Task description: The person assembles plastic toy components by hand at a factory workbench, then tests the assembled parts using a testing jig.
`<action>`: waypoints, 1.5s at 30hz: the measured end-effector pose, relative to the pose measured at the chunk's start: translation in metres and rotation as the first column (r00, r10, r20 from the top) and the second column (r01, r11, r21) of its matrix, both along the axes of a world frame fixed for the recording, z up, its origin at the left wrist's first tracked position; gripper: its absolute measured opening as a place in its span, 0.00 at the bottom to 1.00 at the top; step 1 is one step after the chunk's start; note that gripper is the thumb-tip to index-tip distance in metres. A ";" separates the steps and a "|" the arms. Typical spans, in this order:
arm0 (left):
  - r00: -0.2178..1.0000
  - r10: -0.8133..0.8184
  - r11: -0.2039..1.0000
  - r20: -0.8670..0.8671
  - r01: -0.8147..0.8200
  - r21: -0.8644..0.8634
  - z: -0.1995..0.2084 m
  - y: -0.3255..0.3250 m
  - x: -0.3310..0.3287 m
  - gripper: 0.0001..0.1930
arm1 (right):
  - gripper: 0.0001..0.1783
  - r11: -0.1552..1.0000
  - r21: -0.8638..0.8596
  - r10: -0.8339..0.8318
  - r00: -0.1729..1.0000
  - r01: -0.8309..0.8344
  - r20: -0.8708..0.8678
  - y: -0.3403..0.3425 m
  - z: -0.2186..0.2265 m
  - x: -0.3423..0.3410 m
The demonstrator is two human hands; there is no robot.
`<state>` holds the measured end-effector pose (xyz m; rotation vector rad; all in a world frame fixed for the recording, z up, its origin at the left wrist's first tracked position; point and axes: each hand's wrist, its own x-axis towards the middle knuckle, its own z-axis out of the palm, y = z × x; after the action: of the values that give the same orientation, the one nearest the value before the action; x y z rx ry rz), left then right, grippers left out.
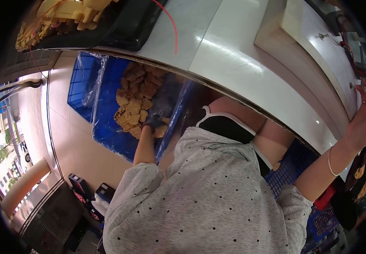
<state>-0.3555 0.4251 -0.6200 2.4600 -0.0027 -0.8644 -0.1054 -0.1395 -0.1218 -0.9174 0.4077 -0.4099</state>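
My left hand (152,122), in a dark glove, reaches down into a blue crate (111,131) lined with clear plastic. It touches a heap of tan moulded plastic parts (130,112); its fingers blend into the shadow there. At the far right my right hand (363,112) is bare and raised beside a white raised fixture (308,44). Its fingers are drawn together close to a small metal peg (352,86) on that fixture. What lies between them is too dark at the picture's rim to make out.
A white worktop (221,51) runs across in front of me, its edge over the crate. Yellow plastic parts (75,12) fill a black tray (123,31) at the upper left. A red wire (174,29) hangs over the worktop. Blue baskets (286,169) stand below right.
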 end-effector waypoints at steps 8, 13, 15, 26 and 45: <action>0.818 0.403 0.854 -0.410 -0.497 -0.152 -0.036 0.030 -0.041 0.37 | 0.18 0.271 -0.962 0.348 0.934 -0.018 0.080 -0.013 -0.032 -0.020; 0.380 0.409 0.684 -0.830 -0.729 0.003 0.038 0.047 -0.019 0.34 | 0.12 0.414 -0.910 0.279 0.946 0.035 0.164 0.002 -0.031 -0.010; 0.311 0.468 0.407 -0.827 -0.907 -0.110 0.078 0.030 -0.003 0.34 | 0.13 0.406 -0.914 0.307 0.942 0.002 0.139 -0.007 -0.033 -0.009; 0.837 -0.343 -0.184 0.426 0.385 -0.905 0.405 -0.138 0.218 0.30 | 0.29 0.595 -0.794 0.333 0.861 0.124 0.385 0.066 -0.023 -0.017; 0.240 -0.726 0.330 0.644 0.944 0.021 0.589 -0.434 0.471 0.21 | 0.23 0.563 -0.811 0.277 0.890 0.156 0.363 0.056 -0.014 -0.025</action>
<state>0.1151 -0.0093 -0.0314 2.0568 -1.7733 -0.3592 -0.1308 -0.0832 -0.1359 -1.7142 -0.3263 -0.7663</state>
